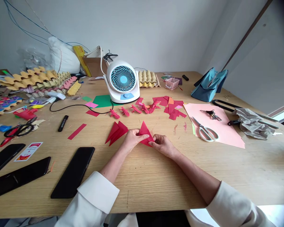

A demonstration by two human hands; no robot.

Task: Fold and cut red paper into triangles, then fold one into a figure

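Between both hands is a red paper folded into a triangle (145, 132), its point facing away from me. My left hand (133, 138) pinches its left side, thumb lying across the front. With thumb and fingertips, my right hand (162, 144) grips the lower right corner. Just left of my left hand lie several folded red paper triangles (117, 131), overlapping. Beyond the hands, a row of small folded red paper figures (135, 109) runs across the table. Behind their right end is a loose pile of red paper pieces (174, 108).
A white fan (123, 82) stands at the back centre. To the right, scissors (205, 130) and keys (211, 114) lie on pink paper (223, 129). Left are a black phone (73, 171), a marker (63, 123), black-handled scissors (21, 128) and egg trays (38, 80). A blue bag (209, 85) sits back right.
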